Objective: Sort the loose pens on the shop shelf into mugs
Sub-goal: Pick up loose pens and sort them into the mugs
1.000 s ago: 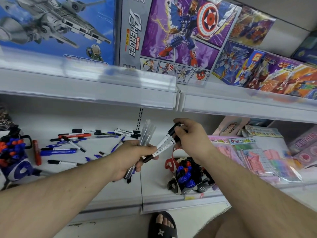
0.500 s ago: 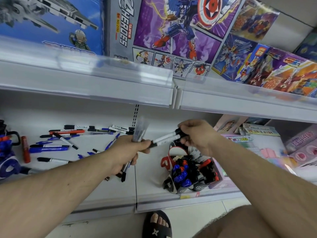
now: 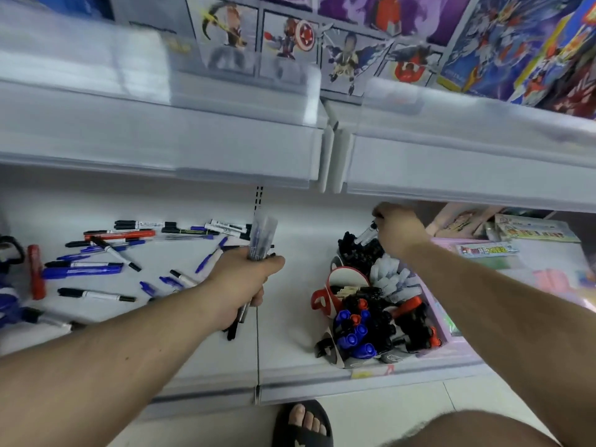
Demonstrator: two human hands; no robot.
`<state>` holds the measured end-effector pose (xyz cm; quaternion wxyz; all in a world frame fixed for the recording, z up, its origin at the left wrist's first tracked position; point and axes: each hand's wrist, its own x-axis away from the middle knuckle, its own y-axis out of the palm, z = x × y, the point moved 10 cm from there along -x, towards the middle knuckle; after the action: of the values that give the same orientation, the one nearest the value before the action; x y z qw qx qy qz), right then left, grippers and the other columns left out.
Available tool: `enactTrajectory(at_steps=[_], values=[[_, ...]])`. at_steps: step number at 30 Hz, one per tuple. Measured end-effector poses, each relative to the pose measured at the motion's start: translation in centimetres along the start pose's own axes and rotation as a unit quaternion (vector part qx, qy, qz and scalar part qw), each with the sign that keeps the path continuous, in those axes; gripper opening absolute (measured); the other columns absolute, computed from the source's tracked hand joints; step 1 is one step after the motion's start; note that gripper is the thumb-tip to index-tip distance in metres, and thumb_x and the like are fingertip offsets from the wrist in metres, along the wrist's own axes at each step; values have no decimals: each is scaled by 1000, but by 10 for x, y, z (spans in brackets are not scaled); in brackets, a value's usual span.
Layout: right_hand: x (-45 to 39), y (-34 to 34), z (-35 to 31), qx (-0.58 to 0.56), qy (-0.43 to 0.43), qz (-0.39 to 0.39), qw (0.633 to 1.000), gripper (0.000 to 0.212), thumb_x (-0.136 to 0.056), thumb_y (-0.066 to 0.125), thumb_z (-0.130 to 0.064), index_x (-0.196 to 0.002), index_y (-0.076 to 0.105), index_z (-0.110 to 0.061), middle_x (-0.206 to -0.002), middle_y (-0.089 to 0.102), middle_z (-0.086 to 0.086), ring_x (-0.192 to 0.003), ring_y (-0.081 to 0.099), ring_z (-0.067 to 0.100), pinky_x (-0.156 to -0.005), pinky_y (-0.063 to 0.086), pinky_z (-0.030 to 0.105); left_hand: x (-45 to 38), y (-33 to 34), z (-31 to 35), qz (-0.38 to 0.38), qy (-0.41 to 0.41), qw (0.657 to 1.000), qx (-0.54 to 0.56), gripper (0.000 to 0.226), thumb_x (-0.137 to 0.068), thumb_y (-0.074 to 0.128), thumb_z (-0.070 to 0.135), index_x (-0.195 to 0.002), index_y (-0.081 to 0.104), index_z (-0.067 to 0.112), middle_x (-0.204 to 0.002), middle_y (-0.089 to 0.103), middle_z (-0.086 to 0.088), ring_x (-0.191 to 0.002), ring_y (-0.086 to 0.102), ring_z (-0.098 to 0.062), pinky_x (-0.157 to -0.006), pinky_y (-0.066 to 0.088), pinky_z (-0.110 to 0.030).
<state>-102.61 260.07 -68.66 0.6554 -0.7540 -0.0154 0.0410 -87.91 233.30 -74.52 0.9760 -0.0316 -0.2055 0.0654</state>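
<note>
My left hand [image 3: 242, 282] grips a bundle of pens [image 3: 260, 237] upright above the white shelf [image 3: 290, 356]. My right hand [image 3: 398, 229] pinches a black-capped white marker [image 3: 367, 234] over the far mug [image 3: 361, 253], which is full of black-capped markers. Closer stand a red-handled mug [image 3: 325, 301] and a front mug [image 3: 354, 337] holding blue, red and black caps. Several loose pens [image 3: 106, 253], black, blue and red, lie scattered on the shelf to the left.
An upper shelf edge [image 3: 193, 146] hangs close above my hands, with toy boxes [image 3: 322, 43] on it. Pink packaged stationery [image 3: 516, 253] fills the shelf on the right. A blue mug with pens [image 3: 9, 304] sits at the far left. A sandalled foot [image 3: 303, 421] is below.
My right hand has pulled the marker out of the left hand's bundle and carried it right, down over the far mug. The left hand stays put. The camera has tilted downward.
</note>
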Motion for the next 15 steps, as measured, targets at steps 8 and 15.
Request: enactTrajectory(at_steps=[8,15], values=[[-22,57,5,38,-50,-35,997,41,-89,46,7,-124,60,-8,-118,64,13,-102,62,32,-82,51,33,-17,-6,-14,14,-26,1000,5,25,-86,72,26,-85,57,7,-55,43,-6,-45,37,-19,-54,36,-29],[6,120,-4,129,-50,-136,981,61,-101,22,-44,-146,35,-5,-155,27,15,-137,29,35,-109,30,48,-17,-10,-11,26,-15,1000,-2,25,-88,71,23,-76,52,11,-59,44,-10,-39,37,-16,-52,37,-28]])
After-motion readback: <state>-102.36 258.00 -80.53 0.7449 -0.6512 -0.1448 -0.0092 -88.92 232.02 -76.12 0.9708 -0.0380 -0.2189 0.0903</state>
